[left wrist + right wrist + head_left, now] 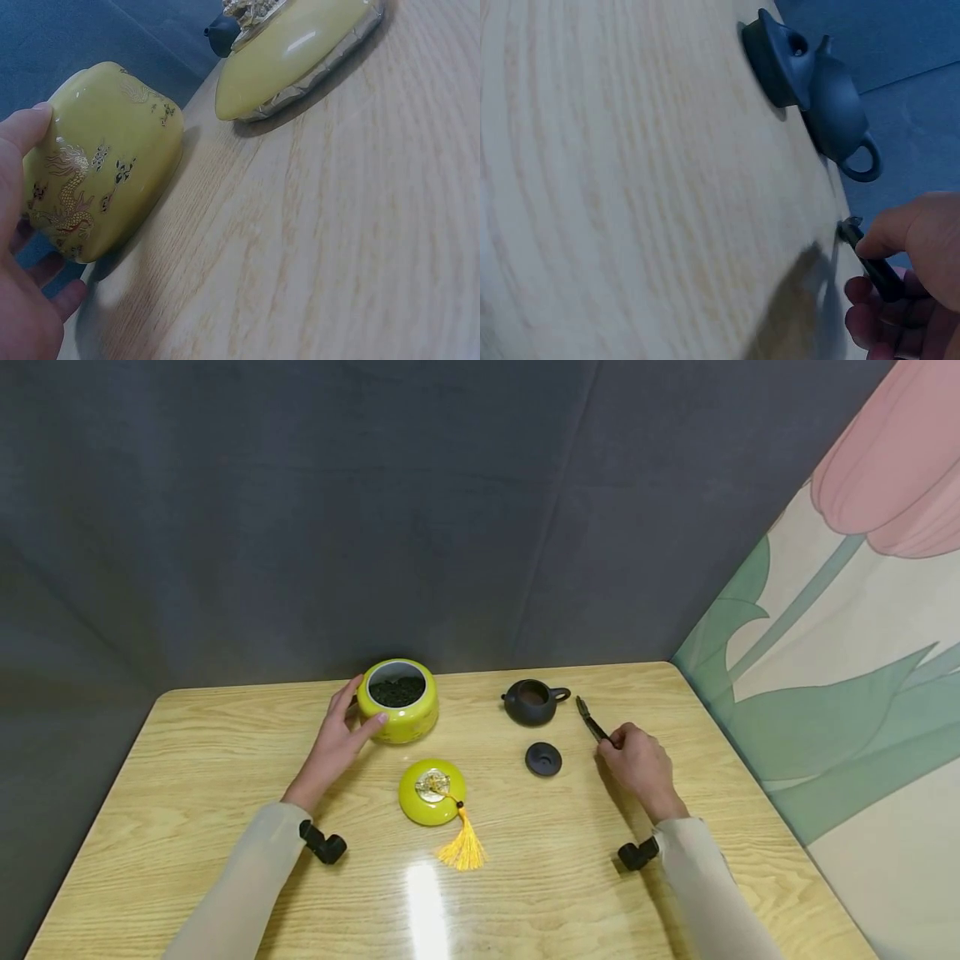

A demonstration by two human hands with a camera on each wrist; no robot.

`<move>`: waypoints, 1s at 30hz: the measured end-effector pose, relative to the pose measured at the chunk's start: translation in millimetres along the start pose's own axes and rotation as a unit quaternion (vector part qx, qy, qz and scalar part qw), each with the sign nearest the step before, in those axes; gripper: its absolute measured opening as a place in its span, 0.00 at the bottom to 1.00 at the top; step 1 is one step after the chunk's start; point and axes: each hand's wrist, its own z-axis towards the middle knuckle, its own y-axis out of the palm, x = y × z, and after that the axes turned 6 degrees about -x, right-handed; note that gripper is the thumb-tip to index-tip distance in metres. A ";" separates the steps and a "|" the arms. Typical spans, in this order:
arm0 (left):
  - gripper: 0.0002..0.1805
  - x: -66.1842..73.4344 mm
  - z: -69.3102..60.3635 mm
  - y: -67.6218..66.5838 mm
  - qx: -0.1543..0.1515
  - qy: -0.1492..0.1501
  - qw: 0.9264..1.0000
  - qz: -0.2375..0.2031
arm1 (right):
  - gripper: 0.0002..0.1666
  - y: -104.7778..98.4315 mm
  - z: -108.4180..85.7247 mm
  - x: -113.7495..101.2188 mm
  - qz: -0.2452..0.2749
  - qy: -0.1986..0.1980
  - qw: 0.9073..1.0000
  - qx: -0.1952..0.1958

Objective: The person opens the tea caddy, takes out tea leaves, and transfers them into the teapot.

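My left hand (339,739) rests against the left side of a round yellow tea jar (405,727), its thumb at the front and its fingers spread round the side. Dark tea leaves (397,692) fill part of this lidless jar. In the left wrist view, a gold dragon decorates the jar's wall (112,150). My right hand (639,764) pinches a slim dark tool (594,724) between thumb and fingers; its narrow end points toward the small dark teapot (529,710). What kind of tool it is, I cannot tell. The teapot has its top uncovered.
The yellow jar lid (412,802), with a gold knob and a yellow tassel (463,847), lies in front of the jar. A dark round teapot lid (543,760) sits before the teapot. Dark cloth (450,527) hangs behind the wooden table (540,877).
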 end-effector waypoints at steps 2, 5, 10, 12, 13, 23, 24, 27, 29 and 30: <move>0.48 0.0 -0.2 0.0 0.000 0.001 1.000 0.000 | 0.18 -2.7 -1.8 -0.3 0.005 -0.002 1.000 0.014; 0.48 0.0 -0.4 0.0 0.000 0.001 1.000 0.001 | 0.17 -7.3 -3.9 0.2 0.016 -0.017 0.999 0.039; 0.48 -0.6 -0.7 -0.2 -0.002 0.001 1.000 0.002 | 0.14 -16.2 -8.3 -1.1 0.043 -0.054 0.993 0.092; 0.48 -0.8 -1.0 -0.3 -0.002 0.002 1.000 0.001 | 0.14 -20.7 -10.0 -2.7 0.053 -0.063 0.990 0.111; 0.48 -0.8 -1.2 -0.3 -0.002 0.001 1.000 0.001 | 0.14 -23.2 -11.2 -3.8 0.057 -0.067 0.989 0.120; 0.48 -0.7 -1.1 -0.1 -0.001 0.003 1.000 -0.001 | 0.12 -49.9 -21.5 -23.4 0.093 -0.073 0.975 0.188; 0.48 -0.4 -1.1 -0.1 -0.001 0.003 1.000 -0.001 | 0.12 -52.1 -22.6 -26.2 0.095 -0.074 0.974 0.192; 0.48 0.5 -1.3 0.1 -0.001 0.003 1.000 0.000 | 0.12 -57.5 -25.9 -36.1 0.106 -0.084 0.970 0.204; 0.48 0.9 -1.3 0.2 -0.001 0.002 1.000 0.001 | 0.11 -60.2 -28.3 -44.4 0.115 -0.096 0.968 0.203; 0.48 1.1 -1.3 0.2 -0.001 0.002 1.000 0.001 | 0.11 -61.4 -29.7 -49.0 0.120 -0.104 0.967 0.201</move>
